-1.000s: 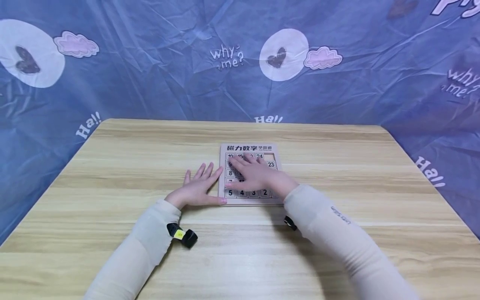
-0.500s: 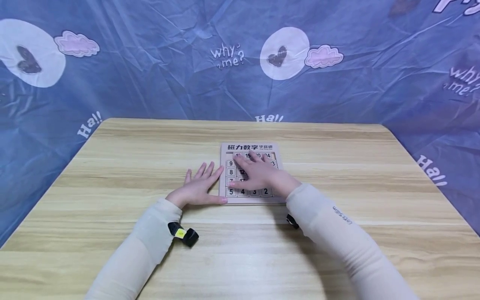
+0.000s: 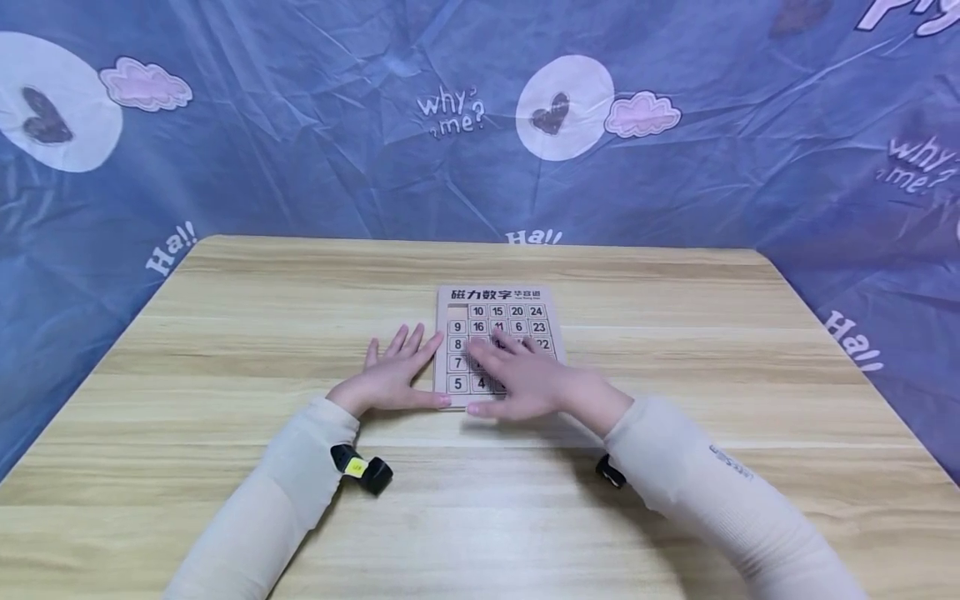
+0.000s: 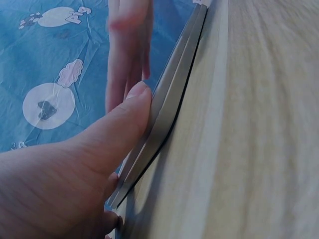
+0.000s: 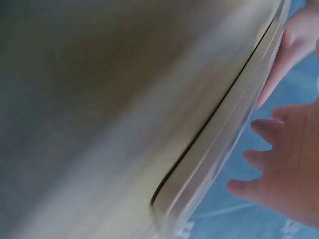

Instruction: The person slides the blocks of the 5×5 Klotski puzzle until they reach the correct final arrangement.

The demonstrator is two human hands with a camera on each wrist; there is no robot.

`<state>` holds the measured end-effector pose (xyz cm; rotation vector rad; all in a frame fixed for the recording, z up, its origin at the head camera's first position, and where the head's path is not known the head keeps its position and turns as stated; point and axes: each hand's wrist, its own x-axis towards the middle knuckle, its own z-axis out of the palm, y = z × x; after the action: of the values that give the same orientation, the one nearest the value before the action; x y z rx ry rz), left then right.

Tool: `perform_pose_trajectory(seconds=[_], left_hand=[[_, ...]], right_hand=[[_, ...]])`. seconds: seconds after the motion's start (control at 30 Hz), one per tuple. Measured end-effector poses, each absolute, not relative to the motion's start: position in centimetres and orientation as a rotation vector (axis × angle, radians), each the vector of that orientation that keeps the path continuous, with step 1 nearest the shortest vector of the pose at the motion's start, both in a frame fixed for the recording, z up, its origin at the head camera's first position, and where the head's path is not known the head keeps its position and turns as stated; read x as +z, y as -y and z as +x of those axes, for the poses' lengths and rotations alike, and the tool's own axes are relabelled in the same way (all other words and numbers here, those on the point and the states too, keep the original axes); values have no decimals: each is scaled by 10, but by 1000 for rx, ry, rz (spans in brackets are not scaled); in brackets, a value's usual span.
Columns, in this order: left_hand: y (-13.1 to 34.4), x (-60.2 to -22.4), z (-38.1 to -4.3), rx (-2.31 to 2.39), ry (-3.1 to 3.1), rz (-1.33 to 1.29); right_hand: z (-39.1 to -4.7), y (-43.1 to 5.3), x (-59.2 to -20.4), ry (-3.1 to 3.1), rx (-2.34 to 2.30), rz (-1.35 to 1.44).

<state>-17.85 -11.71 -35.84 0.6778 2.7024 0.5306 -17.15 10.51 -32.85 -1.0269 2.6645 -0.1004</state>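
A number sliding puzzle (image 3: 498, 400) lies flat on the table, with Chinese lettering along its far edge. Its bare slot (image 3: 457, 312) is at the far left corner of the grid; tiles 10, 15, 20 and 24 fill the rest of that row. My left hand (image 3: 386, 382) braces the frame's left side with spread fingers, its thumb (image 4: 132, 107) on the near left corner. Over the nearer rows hovers my right hand (image 3: 528, 385), fingers spread and hiding several tiles. In the right wrist view, those fingertips (image 5: 256, 159) look apart from the board.
The wooden table (image 3: 225, 317) extends around the puzzle on all sides. Behind it hangs a blue printed cloth (image 3: 330, 125). Each wrist carries a small black camera, such as the left one (image 3: 377, 475).
The puzzle's top row has slid right, so the gap went from the right end to the left end. My right hand has drawn back nearer; the left hand has stayed put.
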Motion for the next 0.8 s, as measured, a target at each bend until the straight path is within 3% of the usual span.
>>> perform_pose_trajectory(seconds=[0.33, 0.8], left_hand=[[119, -360, -179, 507, -2696, 677], [118, -359, -178, 526, -2696, 668]], right_hand=[[-129, -96, -324, -2533, -8, -1235], [-145, -87, -328, -2600, 62, -1152]])
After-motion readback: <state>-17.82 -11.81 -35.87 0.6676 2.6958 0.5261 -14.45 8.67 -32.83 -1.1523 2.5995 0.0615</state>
